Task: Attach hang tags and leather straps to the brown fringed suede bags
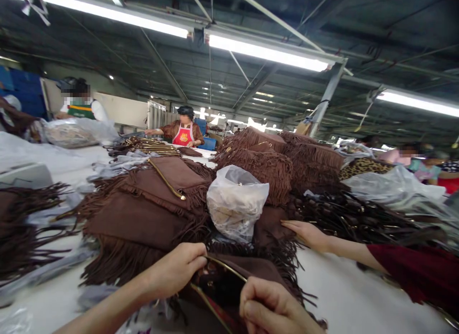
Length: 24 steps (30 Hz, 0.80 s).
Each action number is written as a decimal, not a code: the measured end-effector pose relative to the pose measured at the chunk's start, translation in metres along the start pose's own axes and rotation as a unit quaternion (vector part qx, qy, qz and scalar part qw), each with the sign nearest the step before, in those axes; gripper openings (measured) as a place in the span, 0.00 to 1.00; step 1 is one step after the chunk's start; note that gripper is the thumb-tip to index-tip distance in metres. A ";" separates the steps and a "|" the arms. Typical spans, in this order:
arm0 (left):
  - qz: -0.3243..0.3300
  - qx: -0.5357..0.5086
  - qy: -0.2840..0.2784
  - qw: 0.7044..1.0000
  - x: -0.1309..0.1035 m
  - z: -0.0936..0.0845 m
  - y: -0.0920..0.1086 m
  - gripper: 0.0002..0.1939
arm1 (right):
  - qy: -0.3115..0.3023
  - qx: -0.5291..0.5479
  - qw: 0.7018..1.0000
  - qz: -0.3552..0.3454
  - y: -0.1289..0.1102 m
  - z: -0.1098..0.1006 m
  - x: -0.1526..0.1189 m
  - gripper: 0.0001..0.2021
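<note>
Plastic bag (236, 202) atop fringed bags (143, 214)

Fringed bags (143, 214), dark brown throughout, with gold-coloured chains (167, 181). Bag (229, 286) at the hands: brown outside, dark inside, gold chain along its opening. Plastic sack (234, 205): translucent white, beige contents. Surface (358, 295): white. Co-worker's sleeve (419, 272): dark red. Distant apron (183, 135): red. Cloth (362, 166) at right: leopard-spotted.
</note>
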<state>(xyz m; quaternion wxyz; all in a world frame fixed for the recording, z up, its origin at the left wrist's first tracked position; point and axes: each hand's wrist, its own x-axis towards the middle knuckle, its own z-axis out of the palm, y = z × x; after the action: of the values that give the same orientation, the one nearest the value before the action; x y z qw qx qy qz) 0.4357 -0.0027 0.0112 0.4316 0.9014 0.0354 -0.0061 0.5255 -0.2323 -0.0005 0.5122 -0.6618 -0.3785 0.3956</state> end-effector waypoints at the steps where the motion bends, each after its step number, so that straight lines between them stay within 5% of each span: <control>1: -0.006 -0.010 0.001 1.000 0.000 0.004 -0.005 0.10 | 0.020 -0.043 0.999 0.001 0.003 0.002 0.006 0.16; 6: -0.065 -0.125 0.004 0.990 0.008 0.024 -0.029 0.13 | 0.026 -0.128 0.991 -0.018 0.023 0.017 0.033 0.06; 9: -0.084 -0.164 0.005 0.983 0.011 0.029 -0.035 0.14 | 0.021 -0.052 0.998 0.010 0.034 0.022 0.040 0.11; 15: -0.060 -0.062 0.003 0.996 0.004 0.025 -0.028 0.10 | 0.016 0.095 0.994 0.052 0.039 0.016 0.039 0.25; 17: -0.029 -0.015 0.002 0.999 -0.001 0.025 -0.026 0.08 | 0.019 0.098 0.993 0.055 0.035 0.014 0.036 0.25; 21: 0.125 0.156 0.005 0.980 -0.012 0.025 -0.021 0.29 | 0.019 0.056 0.996 0.071 0.024 0.010 0.029 0.22; 24: 0.248 0.302 -0.044 0.919 -0.018 0.027 -0.014 0.15 | 0.039 0.008 0.998 0.051 0.020 0.008 0.025 0.17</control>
<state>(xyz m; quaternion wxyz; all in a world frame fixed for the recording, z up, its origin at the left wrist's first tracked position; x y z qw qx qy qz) 0.4169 -0.0165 -0.0157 0.1281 0.9674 -0.2122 0.0513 0.5304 -0.2107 -0.0242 0.5114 -0.6910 -0.3204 0.3980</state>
